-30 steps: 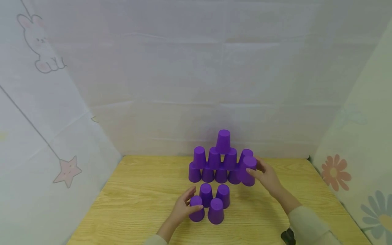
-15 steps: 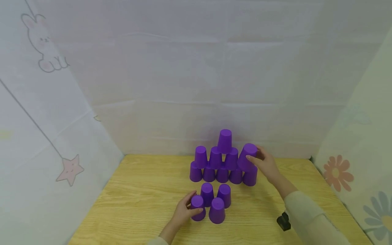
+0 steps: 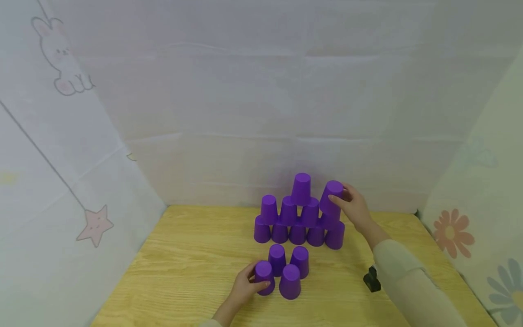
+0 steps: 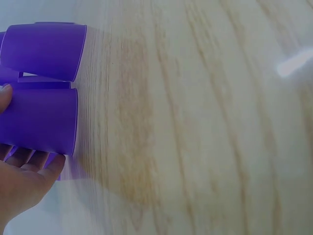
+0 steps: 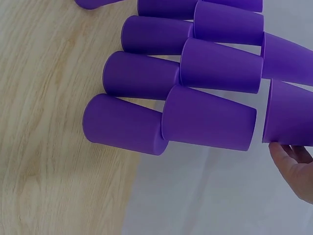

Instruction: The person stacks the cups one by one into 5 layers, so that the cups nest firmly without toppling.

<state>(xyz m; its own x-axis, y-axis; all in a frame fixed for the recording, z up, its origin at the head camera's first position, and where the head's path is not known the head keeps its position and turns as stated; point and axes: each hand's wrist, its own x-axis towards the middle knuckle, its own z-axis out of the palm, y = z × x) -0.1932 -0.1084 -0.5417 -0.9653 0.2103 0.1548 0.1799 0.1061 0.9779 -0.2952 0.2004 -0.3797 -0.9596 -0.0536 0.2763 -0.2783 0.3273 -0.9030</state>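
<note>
My right hand [image 3: 356,210] grips an upside-down purple cup [image 3: 332,195], thumb on the near side. It is slightly tilted, above the right end of a cup pyramid's second row. The right wrist view shows a narrow gap between this cup [image 5: 293,115] and the second-row end cup [image 5: 210,119]. The pyramid has a bottom row [image 3: 262,230], a second row [image 3: 268,210] and one upper cup [image 3: 301,190]. My left hand [image 3: 244,287] has its thumb and fingers round an upside-down purple cup [image 3: 263,271] standing on the table, the front-left one of a small group.
Beside the left hand's cup stand three more purple cups, one in front [image 3: 290,282] and two behind, including a right rear one [image 3: 300,262]. A small black object [image 3: 372,279] lies by the right sleeve [image 3: 402,268]. A pale cloth backdrop [image 3: 229,172] rises behind the wooden table [image 3: 196,254].
The right hand has lifted its cup from in front of the pyramid's right end to above the second row. The left hand stays at the same cup.
</note>
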